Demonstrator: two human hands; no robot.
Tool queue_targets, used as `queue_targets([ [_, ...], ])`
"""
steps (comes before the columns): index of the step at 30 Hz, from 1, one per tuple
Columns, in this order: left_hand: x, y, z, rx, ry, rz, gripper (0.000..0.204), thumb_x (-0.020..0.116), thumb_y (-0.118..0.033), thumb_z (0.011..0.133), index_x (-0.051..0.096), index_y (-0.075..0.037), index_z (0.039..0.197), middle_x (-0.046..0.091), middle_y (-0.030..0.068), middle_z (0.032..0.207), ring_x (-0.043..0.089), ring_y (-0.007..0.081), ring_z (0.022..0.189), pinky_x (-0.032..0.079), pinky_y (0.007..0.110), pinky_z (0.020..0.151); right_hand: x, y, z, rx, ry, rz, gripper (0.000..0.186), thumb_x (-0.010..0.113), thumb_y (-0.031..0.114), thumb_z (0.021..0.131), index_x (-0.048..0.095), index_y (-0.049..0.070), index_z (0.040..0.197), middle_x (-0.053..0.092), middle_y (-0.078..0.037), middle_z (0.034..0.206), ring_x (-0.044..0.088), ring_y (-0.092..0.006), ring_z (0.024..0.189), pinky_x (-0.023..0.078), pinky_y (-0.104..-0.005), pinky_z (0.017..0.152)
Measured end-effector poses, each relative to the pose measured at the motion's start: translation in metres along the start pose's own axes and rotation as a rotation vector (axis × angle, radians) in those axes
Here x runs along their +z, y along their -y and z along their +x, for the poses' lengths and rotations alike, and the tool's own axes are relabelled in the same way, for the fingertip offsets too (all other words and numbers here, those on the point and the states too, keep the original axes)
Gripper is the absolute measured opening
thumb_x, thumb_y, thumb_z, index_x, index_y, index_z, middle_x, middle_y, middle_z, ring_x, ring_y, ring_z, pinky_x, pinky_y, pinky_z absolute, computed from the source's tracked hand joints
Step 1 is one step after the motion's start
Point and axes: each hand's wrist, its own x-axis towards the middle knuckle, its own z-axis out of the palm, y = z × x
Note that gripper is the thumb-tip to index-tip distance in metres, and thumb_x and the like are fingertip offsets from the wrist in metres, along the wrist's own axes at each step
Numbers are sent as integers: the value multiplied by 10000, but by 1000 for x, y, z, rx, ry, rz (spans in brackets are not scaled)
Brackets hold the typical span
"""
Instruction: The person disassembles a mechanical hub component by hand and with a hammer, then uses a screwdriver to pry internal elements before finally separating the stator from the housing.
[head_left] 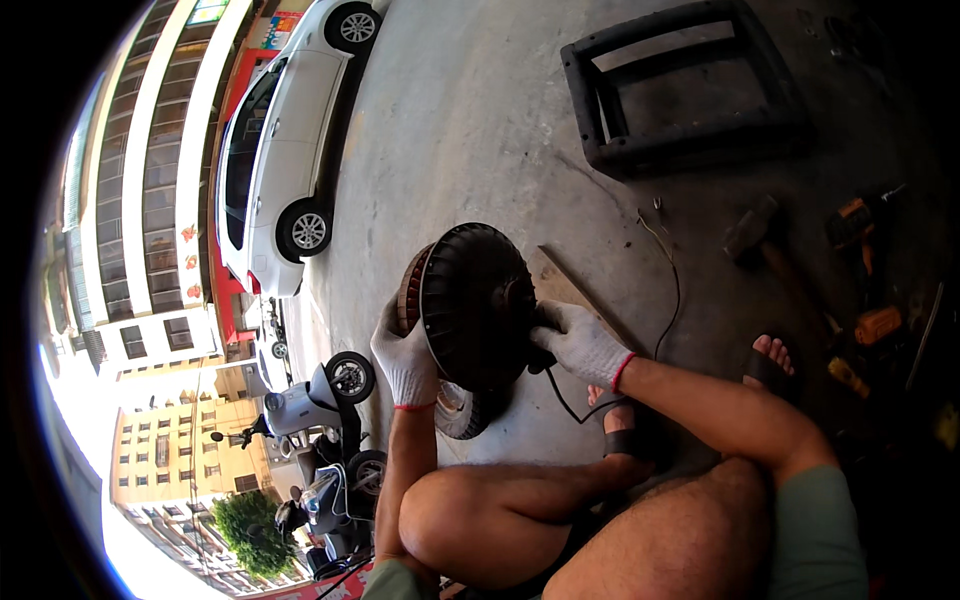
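Observation:
My left hand (405, 360), in a white glove, is shut on the left side of a black, ribbed, round motor part (465, 310), held tilted above the ground. Copper-coloured windings (410, 295) show along its left edge. My gloved right hand (575, 340) is shut on its right side at the dark hub, fingertips partly hidden. A black cable (582, 418) hangs below that hand. Behind the part, lower down, is a round grey metal piece (460, 420), mostly hidden. A long flat bar (580, 290) lies just beyond my right hand.
A black rectangular frame (685, 145) lies at upper right. A sledgehammer (750, 230), cordless drill (855, 225), orange battery (878, 325) and loose wire (675, 280) are on the concrete at right. My sandalled feet flank the work. A white car (285, 150) and parked scooters (330, 420) stand left.

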Motion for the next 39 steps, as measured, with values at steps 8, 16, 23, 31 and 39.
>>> queue_targets([
  [8, 0, 21, 4, -135, 9, -169, 373, 679, 31, 873, 673, 93, 1241, 754, 103, 1079, 709, 149, 908, 568, 272, 839, -4, 5, -5, -1, -116, -16, 172, 700, 53, 933, 654, -22, 1081, 710, -88, 936, 679, -169, 840, 554, -320, 775],
  [16, 4, 50, 0, -424, 25, -375, 326, 626, -9, 949, 653, 89, 1259, 742, 161, 1120, 736, 231, 940, 609, 335, 859, 1, 22, -12, 0, -207, 301, 161, 717, 13, 906, 632, 4, 1042, 660, -50, 836, 636, -119, 661, 543, -277, 601],
  [23, 5, 72, 3, -322, 142, -258, 312, 621, -14, 955, 652, 81, 1250, 733, 172, 1145, 737, 246, 956, 617, 353, 858, -16, 38, -19, 65, -86, -12, 217, 707, 80, 924, 642, -17, 1107, 691, -66, 954, 659, -122, 830, 558, -294, 780],
  [31, 21, 71, 7, -342, 220, -270, 360, 612, -85, 981, 616, 73, 1304, 719, 170, 1185, 732, 249, 992, 611, 355, 890, -114, 51, -147, -150, -496, -673, 172, 674, 68, 928, 655, 7, 1088, 726, -130, 978, 711, -209, 909, 555, -321, 836],
  [39, 26, 105, 2, -356, 170, -208, 331, 645, -63, 969, 647, 58, 1278, 737, 107, 1124, 717, 181, 927, 596, 308, 832, -213, 44, -344, 96, -1059, -1486, 414, 664, -34, 854, 607, 51, 1254, 614, -204, 1238, 636, -417, 1102, 532, -464, 929],
])
